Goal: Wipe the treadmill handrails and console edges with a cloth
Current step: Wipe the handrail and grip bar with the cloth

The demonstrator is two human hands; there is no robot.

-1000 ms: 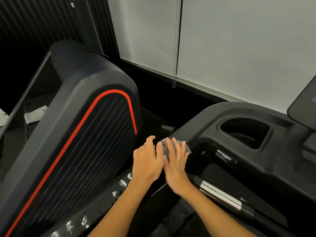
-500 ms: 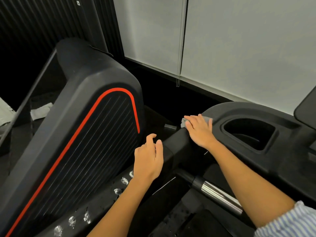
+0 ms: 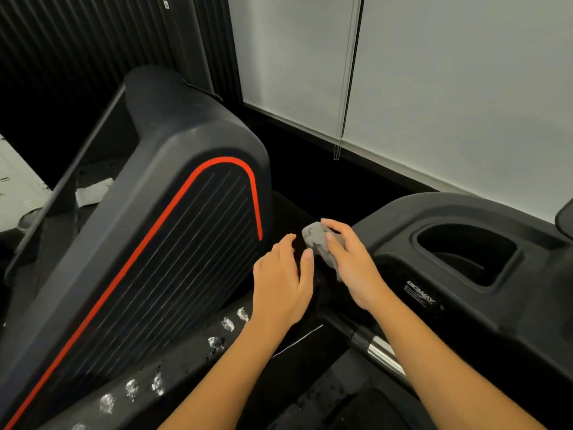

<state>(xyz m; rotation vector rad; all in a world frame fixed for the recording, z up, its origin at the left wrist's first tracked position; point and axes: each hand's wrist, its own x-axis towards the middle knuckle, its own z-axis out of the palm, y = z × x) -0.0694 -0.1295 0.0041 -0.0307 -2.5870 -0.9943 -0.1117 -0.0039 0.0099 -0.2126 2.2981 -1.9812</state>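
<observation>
A small grey cloth (image 3: 315, 236) is bunched under the fingers of my right hand (image 3: 352, 263), which grips it against the left corner of the black treadmill console (image 3: 465, 209). My left hand (image 3: 283, 282) rests with relaxed fingers on the dark handrail end just left of the cloth, holding nothing. A handlebar with a chrome sensor section (image 3: 379, 352) runs below my right forearm. Part of the cloth is hidden beneath my right palm.
The console has a deep cup holder (image 3: 462, 256) to the right and a brand label (image 3: 420, 296). A neighbouring black machine with a red stripe (image 3: 173, 212) stands close on the left. White window blinds (image 3: 434, 88) are behind. White smudges (image 3: 133, 387) dot a black rail below.
My right hand has drawn the cloth back down from the console's upper edge to its left corner, next to my left hand. My left hand has stayed in place.
</observation>
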